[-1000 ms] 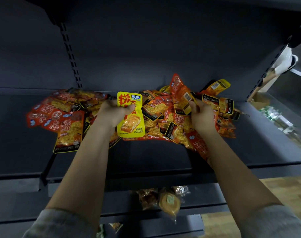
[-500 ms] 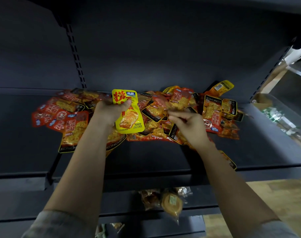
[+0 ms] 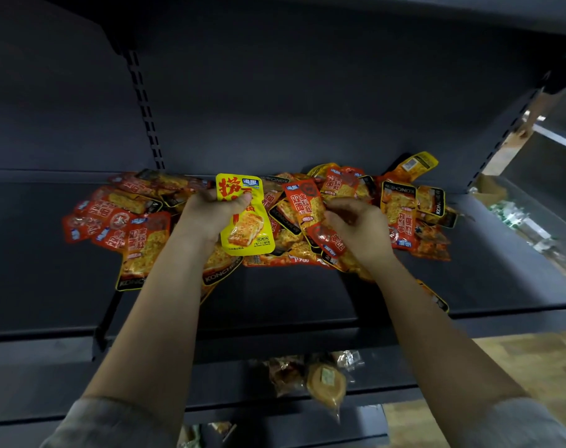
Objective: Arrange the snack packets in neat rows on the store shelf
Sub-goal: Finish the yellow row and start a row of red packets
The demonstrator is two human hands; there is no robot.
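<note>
Since the earlier frames our right hand (image 3: 356, 229) has come off the far side of the pile and now lifts a red packet (image 3: 307, 210) toward the middle of the frame, while our left hand (image 3: 210, 215) has kept the yellow packet (image 3: 244, 221) upright, just left of centre.

The left thumb presses across the yellow packet's upper face and the fingers curl behind it, so that grasp is firm. The right fingers pinch the red packet along its right edge; the packet tilts, its top leaning toward the yellow one, and the two sit just beside each other without clearly touching.

The rest of the snack packets (image 3: 139, 227) lie in a loose heap across the middle of the dark shelf (image 3: 291, 302), spreading from centre left to centre right against the back panel. No rows exist yet.

We judge that we are at the sorting step, pulling single packets out of the heap. Next, we would need a bare stretch of shelf, such as the front strip below the heap, and would set like packets there squarely, face up and edges aligned.
</note>
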